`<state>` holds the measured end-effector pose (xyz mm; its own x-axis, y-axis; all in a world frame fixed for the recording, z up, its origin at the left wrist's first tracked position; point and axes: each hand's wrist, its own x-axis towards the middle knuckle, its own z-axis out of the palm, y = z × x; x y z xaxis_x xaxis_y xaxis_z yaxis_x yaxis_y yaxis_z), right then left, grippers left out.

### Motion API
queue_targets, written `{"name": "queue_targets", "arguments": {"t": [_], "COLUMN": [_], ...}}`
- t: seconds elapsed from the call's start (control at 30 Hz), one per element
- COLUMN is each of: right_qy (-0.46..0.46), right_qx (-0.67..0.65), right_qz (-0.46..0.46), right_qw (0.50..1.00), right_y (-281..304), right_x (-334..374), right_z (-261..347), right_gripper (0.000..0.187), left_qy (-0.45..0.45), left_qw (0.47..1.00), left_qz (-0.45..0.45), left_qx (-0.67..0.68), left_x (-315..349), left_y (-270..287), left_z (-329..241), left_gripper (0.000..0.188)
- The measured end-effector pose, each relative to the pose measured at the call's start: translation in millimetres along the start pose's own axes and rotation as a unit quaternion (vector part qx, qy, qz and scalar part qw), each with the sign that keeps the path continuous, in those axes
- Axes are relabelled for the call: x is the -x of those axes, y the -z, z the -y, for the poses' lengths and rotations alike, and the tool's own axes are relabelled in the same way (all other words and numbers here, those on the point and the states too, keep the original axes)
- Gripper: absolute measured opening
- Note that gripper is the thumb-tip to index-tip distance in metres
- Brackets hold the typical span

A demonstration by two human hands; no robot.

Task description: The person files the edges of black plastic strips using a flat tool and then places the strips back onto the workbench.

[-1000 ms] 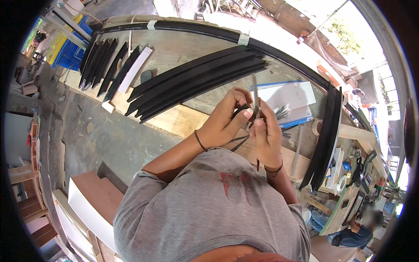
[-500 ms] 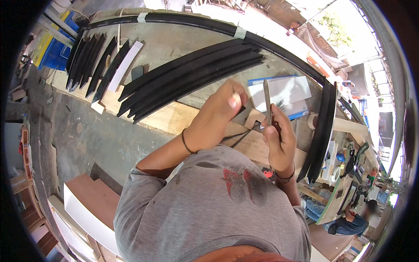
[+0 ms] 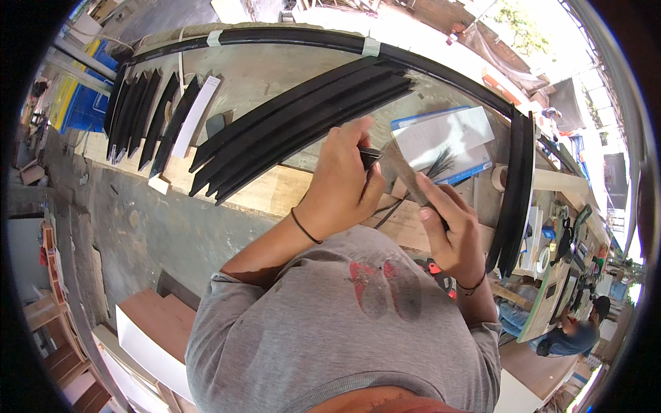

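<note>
My left hand [image 3: 342, 184] is closed on a small black piece [image 3: 369, 157], pinched at the fingertips over the workbench. My right hand [image 3: 449, 230] grips a flat grey metal tool [image 3: 402, 172]. The tool slants up to the left, and its tip meets the black piece. Both hands are held together above the wooden bench top [image 3: 275, 193], just in front of a bundle of long black curved strips [image 3: 303, 117]. A tuft of thin black strands [image 3: 441, 164] lies behind the tool. How the tool's tip touches the piece is hidden by my fingers.
Several short black strips [image 3: 146, 118] and a white strip [image 3: 196, 113] lie at the bench's left. A blue-and-white flat board [image 3: 447, 132] and a tape roll [image 3: 497, 177] sit behind my hands. More black strips [image 3: 513, 199] stand at the right. Another person [image 3: 571, 337] crouches lower right. Blue crates [image 3: 79, 103] stand far left.
The grey tool stood nearly upright before; it now leans left with its tip at the black piece. Both hands have stayed together over the bench.
</note>
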<state>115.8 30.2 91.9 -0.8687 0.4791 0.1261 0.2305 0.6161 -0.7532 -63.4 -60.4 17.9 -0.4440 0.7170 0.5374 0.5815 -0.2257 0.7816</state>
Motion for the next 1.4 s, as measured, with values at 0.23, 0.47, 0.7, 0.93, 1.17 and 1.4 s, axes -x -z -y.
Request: {"name": "queue_targets", "arguments": {"t": [0.23,0.47,0.7,0.93,1.17,1.4], "right_qy": [-0.018,-0.048,0.017,-0.142,-0.13,-0.148], "right_qx": [-0.008,-0.053,-0.058,-0.223,-0.269,-0.131], "right_qz": [-0.055,-0.01,-0.041,-0.049,-0.099,-0.084], "right_qw": [0.998,0.997,0.997,0.963,0.949,0.977], "right_y": [-6.0,-8.0,-17.4,-29.4,-42.0,-35.8], "right_x": [-11.5,-9.9,-10.7,-19.8,-25.5,-17.0], "right_z": [-20.5,-36.8,-52.8,-80.4,-77.9,-98.9], "right_gripper": [0.04,0.039,0.037,0.051,0.045,0.03], "left_qy": [-0.042,-0.029,0.0,0.061,0.112,0.067], "left_qw": [0.996,0.991,0.998,0.98,0.974,0.969], "left_qz": [0.028,0.073,0.058,0.183,0.178,0.235], "left_qx": [-0.069,-0.109,-0.038,0.046,0.088,-0.038], "left_x": [-3.5,-3.0,4.0,7.4,21.7,25.9], "left_y": [-17.0,-20.0,-21.4,-26.0,-45.7,-30.8], "left_z": [7.0,13.2,24.2,27.9,31.1,40.4], "left_gripper": [0.055,0.058,0.058,0.077,0.082,0.068]}}
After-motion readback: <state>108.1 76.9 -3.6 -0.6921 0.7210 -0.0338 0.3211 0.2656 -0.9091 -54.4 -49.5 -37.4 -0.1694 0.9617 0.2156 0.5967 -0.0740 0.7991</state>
